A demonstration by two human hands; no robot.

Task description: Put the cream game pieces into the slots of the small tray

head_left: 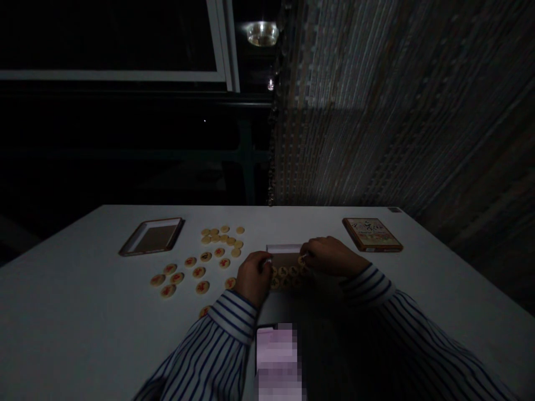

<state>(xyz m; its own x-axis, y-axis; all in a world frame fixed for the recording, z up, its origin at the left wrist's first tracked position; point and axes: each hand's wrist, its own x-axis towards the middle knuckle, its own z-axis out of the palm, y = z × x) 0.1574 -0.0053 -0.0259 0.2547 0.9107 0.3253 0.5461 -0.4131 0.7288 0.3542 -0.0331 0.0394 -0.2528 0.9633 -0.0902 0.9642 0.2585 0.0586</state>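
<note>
In front of me stands an open shallow box (285,248) with a white inner wall. Rows of Chinese chess pieces (283,272) with dark characters lie in its near part. My left hand (253,277) is closed at the box's left edge, thumb and fingers pinching the rim. Over the box's right side, my right hand (336,257) is closed with its fingertips on a round wooden Chinese chess piece (301,260). Left of the box, loose pieces with red characters (203,287) are scattered on the white table (104,312).
Farther back lies a group of pale, blank-looking pieces (224,238). An open box lid or tray (157,238) is at the left, and a closed printed box (373,234) at the right. A lit phone (276,356) lies nearest me. A string curtain (351,111) hangs behind the table.
</note>
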